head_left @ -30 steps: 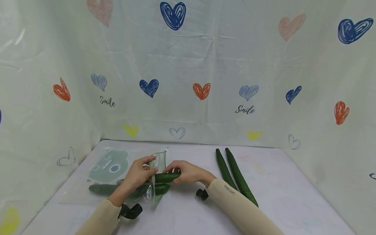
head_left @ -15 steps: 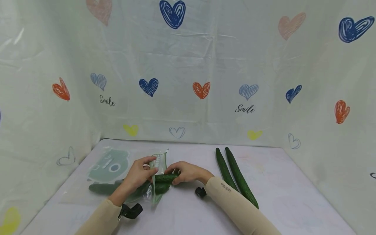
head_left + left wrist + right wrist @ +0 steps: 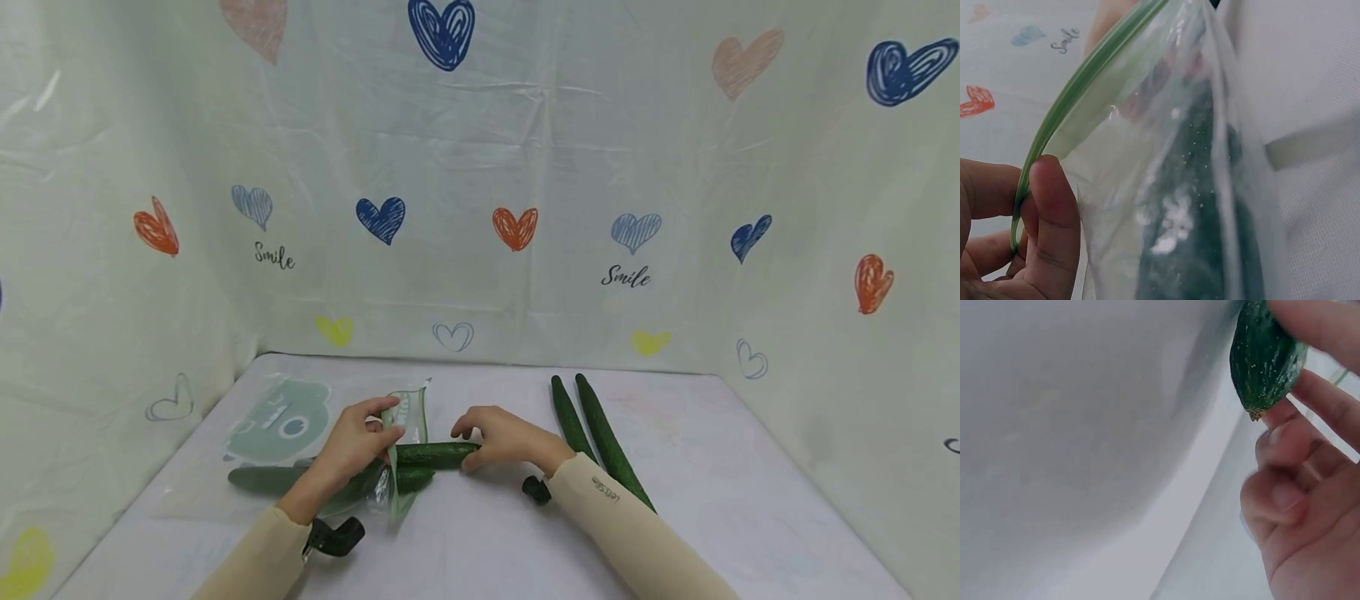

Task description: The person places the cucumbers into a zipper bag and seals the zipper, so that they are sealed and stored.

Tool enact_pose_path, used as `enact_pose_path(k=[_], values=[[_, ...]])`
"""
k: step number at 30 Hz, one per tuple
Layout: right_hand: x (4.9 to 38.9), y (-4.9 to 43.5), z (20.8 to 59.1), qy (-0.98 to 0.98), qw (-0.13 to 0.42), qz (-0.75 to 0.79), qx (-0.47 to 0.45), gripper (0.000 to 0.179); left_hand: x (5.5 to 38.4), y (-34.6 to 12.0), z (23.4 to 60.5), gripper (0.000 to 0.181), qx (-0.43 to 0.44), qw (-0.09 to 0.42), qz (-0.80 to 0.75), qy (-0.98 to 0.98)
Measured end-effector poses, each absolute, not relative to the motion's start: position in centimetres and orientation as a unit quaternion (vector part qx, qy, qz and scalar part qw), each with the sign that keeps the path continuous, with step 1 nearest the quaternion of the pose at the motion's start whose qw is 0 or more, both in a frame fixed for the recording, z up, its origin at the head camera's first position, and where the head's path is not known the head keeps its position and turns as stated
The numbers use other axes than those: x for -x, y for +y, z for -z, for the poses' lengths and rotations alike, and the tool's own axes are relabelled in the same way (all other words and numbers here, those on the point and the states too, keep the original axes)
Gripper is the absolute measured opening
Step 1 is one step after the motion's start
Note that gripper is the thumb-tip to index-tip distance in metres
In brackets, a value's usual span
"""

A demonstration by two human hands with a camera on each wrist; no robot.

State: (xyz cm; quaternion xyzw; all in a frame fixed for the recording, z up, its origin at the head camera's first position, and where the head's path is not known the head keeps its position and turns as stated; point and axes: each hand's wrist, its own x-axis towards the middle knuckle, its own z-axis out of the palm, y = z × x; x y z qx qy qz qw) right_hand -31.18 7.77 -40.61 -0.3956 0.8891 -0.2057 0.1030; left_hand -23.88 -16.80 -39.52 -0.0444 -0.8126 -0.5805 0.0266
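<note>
My left hand pinches the green-edged mouth of a clear zip bag between thumb and fingers, and in the left wrist view the green rim arches up from that grip. Dark green cucumbers show through the film; the upper cucumber sticks out of the mouth to the right, with a second cucumber just below it. My right hand is at the upper one's outer end. In the right wrist view, thumb and fingers lie on either side of the cucumber tip, other fingers curled.
Two long cucumbers lie side by side beyond my right forearm, partly behind the sleeve. The bag's printed pale green part lies flat at the table's left. A curtain with hearts hangs behind the white table.
My right hand has shifted right along the upper cucumber to its end, with its fingers lifted more, so more of the cucumber shows. The left hand stays in place on the bag's mouth.
</note>
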Motion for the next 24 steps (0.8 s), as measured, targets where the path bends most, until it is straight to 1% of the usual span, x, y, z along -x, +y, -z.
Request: enact_pose_path(k=[4, 8, 16, 24], values=[[31.1, 8.2, 40.8, 0.882, 0.098, 0.214, 0.408, 0.04, 23.9, -16.8, 39.4, 0.051, 0.042, 0.026, 0.583, -0.811], [30.8, 8.1, 41.1, 0.884, 0.081, 0.186, 0.421, 0.037, 23.8, -16.9, 39.3, 0.051, 0.048, 0.027, 0.581, -0.812], [29.8, 7.7, 41.1, 0.897, 0.054, 0.143, 0.414, 0.032, 23.8, -16.9, 39.4, 0.051, 0.053, 0.03, 0.583, -0.811], [29.7, 7.3, 41.3, 0.889, 0.032, 0.169, 0.423, 0.029, 24.0, -16.8, 39.6, 0.05, 0.045, 0.028, 0.588, -0.807]])
